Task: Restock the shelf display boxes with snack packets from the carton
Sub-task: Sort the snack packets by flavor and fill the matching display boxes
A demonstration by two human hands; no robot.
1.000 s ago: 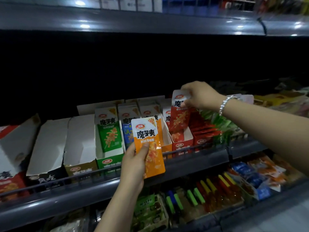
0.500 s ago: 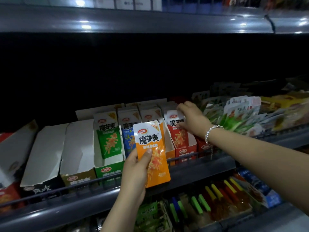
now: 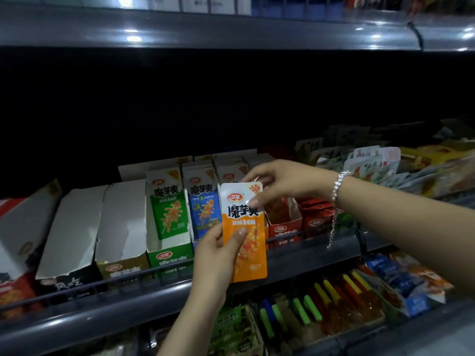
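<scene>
- Head view: the left hand (image 3: 216, 255) grips the lower half of an orange packet (image 3: 244, 232), thumb across its front, holding it upright in front of the shelf rail (image 3: 308, 237).
- The right hand (image 3: 280, 183) pinches the packet's top corner.
- Behind the packet stand the green box (image 3: 169, 255) and blue box (image 3: 203, 201) to its left, and the red box (image 3: 282, 222) to its right.

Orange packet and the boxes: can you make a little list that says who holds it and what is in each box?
orange packet: upright, in front of the shelf
left hand: grips its lower half
right hand: pinches its top edge
green box: green packets inside
blue packets: next box to the right
red box: red packets inside
two leftward boxes: white insides show, no packets visible
</scene>
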